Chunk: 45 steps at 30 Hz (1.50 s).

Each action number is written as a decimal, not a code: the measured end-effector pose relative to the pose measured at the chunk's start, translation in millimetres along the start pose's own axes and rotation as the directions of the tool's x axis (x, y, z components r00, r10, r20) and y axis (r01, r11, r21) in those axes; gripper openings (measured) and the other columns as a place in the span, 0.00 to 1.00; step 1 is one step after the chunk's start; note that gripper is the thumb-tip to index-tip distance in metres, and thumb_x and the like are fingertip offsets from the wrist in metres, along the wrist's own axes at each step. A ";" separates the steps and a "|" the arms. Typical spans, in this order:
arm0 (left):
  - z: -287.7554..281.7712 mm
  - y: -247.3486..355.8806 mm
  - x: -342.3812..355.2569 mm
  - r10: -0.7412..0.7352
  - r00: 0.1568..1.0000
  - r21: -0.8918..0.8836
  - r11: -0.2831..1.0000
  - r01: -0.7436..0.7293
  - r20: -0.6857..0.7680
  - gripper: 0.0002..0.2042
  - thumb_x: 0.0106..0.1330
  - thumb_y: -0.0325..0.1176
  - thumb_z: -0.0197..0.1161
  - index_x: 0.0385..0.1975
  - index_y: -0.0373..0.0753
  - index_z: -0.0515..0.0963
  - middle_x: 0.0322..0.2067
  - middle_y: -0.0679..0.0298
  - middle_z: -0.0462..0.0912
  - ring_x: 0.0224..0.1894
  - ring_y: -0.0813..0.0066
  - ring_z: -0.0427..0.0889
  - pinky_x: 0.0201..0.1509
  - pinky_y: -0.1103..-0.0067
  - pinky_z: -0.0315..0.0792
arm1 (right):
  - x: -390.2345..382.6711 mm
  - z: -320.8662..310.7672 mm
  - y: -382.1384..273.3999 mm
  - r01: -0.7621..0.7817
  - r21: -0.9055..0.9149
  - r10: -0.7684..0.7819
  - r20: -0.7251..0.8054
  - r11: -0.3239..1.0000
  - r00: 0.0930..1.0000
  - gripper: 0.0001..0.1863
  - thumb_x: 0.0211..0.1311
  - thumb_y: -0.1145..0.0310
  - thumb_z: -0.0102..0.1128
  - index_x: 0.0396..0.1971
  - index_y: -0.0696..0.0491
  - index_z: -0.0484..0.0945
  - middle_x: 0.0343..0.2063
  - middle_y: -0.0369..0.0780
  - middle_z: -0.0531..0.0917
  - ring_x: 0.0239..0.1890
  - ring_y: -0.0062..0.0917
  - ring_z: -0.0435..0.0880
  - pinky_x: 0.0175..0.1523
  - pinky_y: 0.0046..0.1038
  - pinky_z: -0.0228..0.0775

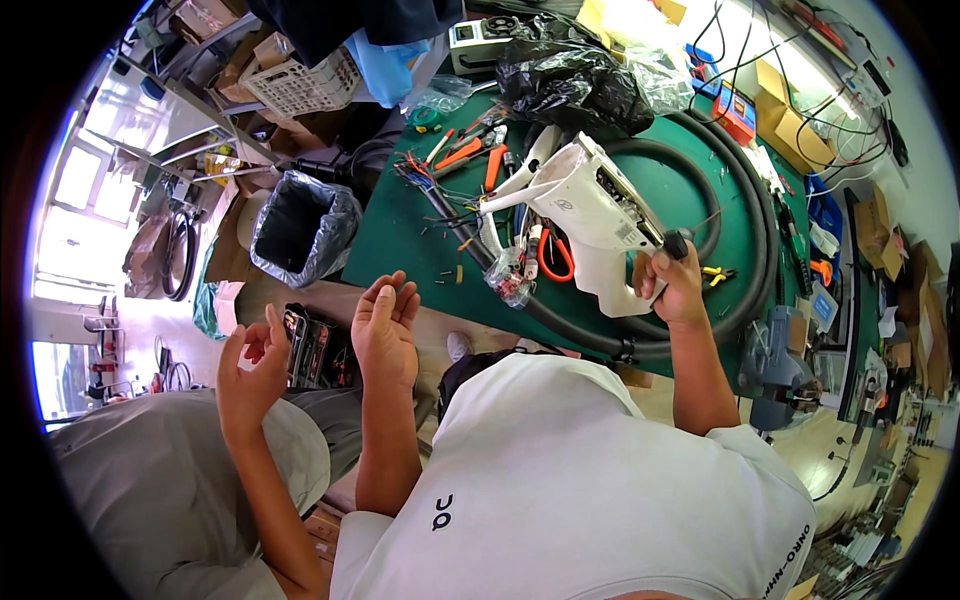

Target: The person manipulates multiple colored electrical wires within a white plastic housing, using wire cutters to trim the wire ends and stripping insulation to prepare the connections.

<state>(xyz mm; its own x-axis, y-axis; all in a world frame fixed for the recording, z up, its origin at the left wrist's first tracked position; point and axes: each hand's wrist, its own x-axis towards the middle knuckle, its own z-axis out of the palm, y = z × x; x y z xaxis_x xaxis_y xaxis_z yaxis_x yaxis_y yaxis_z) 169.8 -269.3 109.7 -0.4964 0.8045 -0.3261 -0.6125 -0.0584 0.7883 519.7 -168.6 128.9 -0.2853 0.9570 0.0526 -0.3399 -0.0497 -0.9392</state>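
Note:
My right hand (668,280) grips the lower handle of a white plastic tool housing (590,235) with exposed innards, tilted above the green mat. A black knob (676,243) sits by my thumb. My left hand (388,330) is palm up below the mat's left edge, fingers loosely curled and open, holding nothing visible. Around the housing lie a thick grey hose (760,250), bundled wires (430,195), orange-handled cutters (480,150), red-handled scissors (555,255) and yellow pliers (718,275). A small plastic bag (510,285) is beside the hose.
A co-worker's hand (250,370) is raised at my left. A lined bin (300,225) stands left of the green-matted bench (390,250). Black bags (570,80) cover the back, cardboard boxes (785,120) and cables are at back right, and a grey machine (780,370) stands at right.

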 end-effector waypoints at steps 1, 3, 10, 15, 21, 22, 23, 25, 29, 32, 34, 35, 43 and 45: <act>0.3 0.0 -1.7 -0.017 0.999 0.010 1.000 0.016 0.031 0.07 0.69 0.29 0.56 0.44 0.35 0.74 0.44 0.58 0.80 0.44 0.70 0.81 0.50 0.76 0.75 | -0.7 0.5 -0.6 -0.006 0.005 0.006 -0.004 1.000 1.000 0.19 0.52 0.58 0.65 0.15 0.56 0.69 0.09 0.39 0.71 0.11 0.23 0.70 0.18 0.24 0.63; 1.1 2.2 -5.9 -0.047 0.995 0.031 0.999 0.044 0.090 0.08 0.70 0.31 0.55 0.43 0.34 0.74 0.43 0.57 0.81 0.43 0.70 0.81 0.49 0.76 0.76 | -1.9 1.1 -0.7 -0.007 -0.001 0.007 -0.015 1.000 1.000 0.19 0.52 0.58 0.65 0.15 0.56 0.69 0.09 0.39 0.71 0.11 0.23 0.70 0.18 0.24 0.63; 47.9 11.0 -35.7 -0.251 0.817 0.330 0.940 0.080 0.519 0.18 0.73 0.42 0.50 0.48 0.30 0.72 0.49 0.48 0.78 0.50 0.63 0.80 0.55 0.71 0.74 | -9.6 3.7 0.8 0.012 0.066 -0.014 0.034 0.998 0.999 0.18 0.51 0.61 0.63 0.13 0.55 0.68 0.08 0.39 0.71 0.11 0.23 0.69 0.18 0.24 0.62; 88.4 1.4 -24.2 -0.130 0.878 -0.011 0.988 0.153 0.461 0.22 0.73 0.45 0.48 0.52 0.29 0.69 0.52 0.48 0.75 0.55 0.61 0.76 0.59 0.70 0.71 | -12.4 8.1 -0.2 0.003 0.027 -0.005 0.067 1.000 0.998 0.16 0.51 0.63 0.63 0.14 0.55 0.70 0.08 0.38 0.72 0.11 0.22 0.69 0.18 0.23 0.62; 89.3 13.4 -11.4 0.066 0.890 -0.271 0.960 0.066 0.451 0.11 0.70 0.28 0.54 0.49 0.35 0.73 0.49 0.52 0.78 0.55 0.61 0.77 0.61 0.68 0.72 | -16.1 8.0 -5.5 0.026 -0.065 -0.021 0.080 0.998 0.997 0.13 0.50 0.64 0.62 0.17 0.57 0.72 0.09 0.38 0.72 0.11 0.19 0.69 0.18 0.21 0.62; 88.9 15.2 -9.2 0.081 0.881 -0.270 0.961 0.054 0.465 0.11 0.70 0.28 0.53 0.49 0.35 0.73 0.49 0.52 0.78 0.55 0.60 0.77 0.61 0.68 0.72 | -16.9 7.5 -5.6 0.024 -0.080 -0.018 0.068 0.997 0.997 0.13 0.50 0.64 0.62 0.17 0.57 0.72 0.09 0.37 0.72 0.11 0.19 0.69 0.18 0.20 0.61; 89.0 16.4 -7.8 0.096 0.872 -0.268 0.962 0.041 0.480 0.11 0.70 0.28 0.53 0.49 0.35 0.73 0.49 0.52 0.78 0.55 0.60 0.77 0.60 0.68 0.72 | -17.8 7.0 -5.5 0.021 -0.095 -0.015 0.056 0.995 0.998 0.13 0.50 0.64 0.63 0.17 0.57 0.72 0.09 0.37 0.72 0.11 0.18 0.69 0.18 0.20 0.61; 90.0 14.5 -7.1 0.104 0.869 -0.268 0.963 0.034 0.483 0.11 0.70 0.26 0.52 0.50 0.35 0.73 0.50 0.51 0.78 0.55 0.59 0.77 0.61 0.68 0.72 | -20.9 4.9 -5.6 0.007 -0.122 -0.003 0.032 0.992 0.999 0.13 0.51 0.64 0.63 0.17 0.57 0.73 0.10 0.36 0.72 0.11 0.18 0.69 0.18 0.20 0.61; 92.0 7.9 -6.7 0.113 0.859 -0.294 0.955 0.046 0.500 0.12 0.70 0.24 0.50 0.51 0.35 0.72 0.51 0.50 0.77 0.57 0.58 0.75 0.62 0.68 0.71 | -26.4 -0.1 -8.3 -0.015 -0.183 0.013 -0.012 0.983 1.000 0.13 0.51 0.65 0.63 0.17 0.57 0.73 0.10 0.35 0.73 0.11 0.17 0.69 0.18 0.20 0.60; 97.6 7.5 -7.4 0.106 0.829 -0.293 0.953 0.072 0.549 0.15 0.68 0.20 0.48 0.54 0.33 0.70 0.53 0.48 0.75 0.59 0.56 0.73 0.63 0.67 0.70 | -28.5 -3.8 -12.0 -0.005 -0.228 -0.003 -0.033 0.974 0.999 0.13 0.52 0.64 0.63 0.17 0.57 0.74 0.10 0.35 0.72 0.11 0.17 0.69 0.18 0.19 0.60; 103.2 8.2 -8.6 0.098 0.834 -0.262 0.963 0.057 0.543 0.18 0.66 0.17 0.46 0.56 0.32 0.68 0.54 0.47 0.74 0.60 0.55 0.72 0.64 0.67 0.69 | -28.7 -6.1 -14.1 0.003 -0.238 -0.014 -0.046 0.971 0.999 0.13 0.52 0.64 0.64 0.17 0.57 0.74 0.10 0.35 0.72 0.11 0.16 0.69 0.18 0.19 0.60; 106.0 8.2 -9.2 0.095 0.836 -0.247 0.968 0.050 0.541 0.20 0.65 0.16 0.46 0.57 0.32 0.67 0.54 0.47 0.74 0.60 0.55 0.72 0.65 0.67 0.69 | -28.9 -7.5 -14.2 0.005 -0.237 -0.018 -0.055 0.971 0.998 0.14 0.53 0.64 0.64 0.17 0.56 0.73 0.10 0.34 0.72 0.11 0.16 0.69 0.18 0.19 0.60; 122.1 5.6 -9.8 0.116 0.817 -0.191 0.982 -0.007 0.564 0.24 0.63 0.14 0.45 0.61 0.31 0.62 0.57 0.47 0.71 0.63 0.56 0.68 0.67 0.66 0.65 | -27.5 -14.9 -16.4 0.018 -0.207 -0.039 -0.099 0.978 0.994 0.15 0.54 0.62 0.64 0.16 0.55 0.72 0.11 0.34 0.72 0.11 0.17 0.69 0.17 0.20 0.60; 125.5 4.9 -8.8 0.130 0.807 -0.197 0.980 -0.017 0.576 0.23 0.63 0.15 0.46 0.61 0.32 0.62 0.58 0.48 0.70 0.63 0.57 0.69 0.67 0.66 0.66 | -26.0 -14.9 -16.5 0.019 -0.193 -0.040 -0.106 0.981 0.994 0.16 0.54 0.62 0.64 0.16 0.55 0.72 0.11 0.34 0.71 0.11 0.17 0.69 0.17 0.20 0.60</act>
<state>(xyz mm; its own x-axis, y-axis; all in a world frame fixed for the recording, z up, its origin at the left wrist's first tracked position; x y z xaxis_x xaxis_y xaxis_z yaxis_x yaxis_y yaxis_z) 248.5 -202.5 181.9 -0.1261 0.9821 0.1397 -0.7128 -0.1876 0.6758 546.1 -188.4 138.0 -0.1751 0.9831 0.0541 -0.1663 0.0246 -0.9858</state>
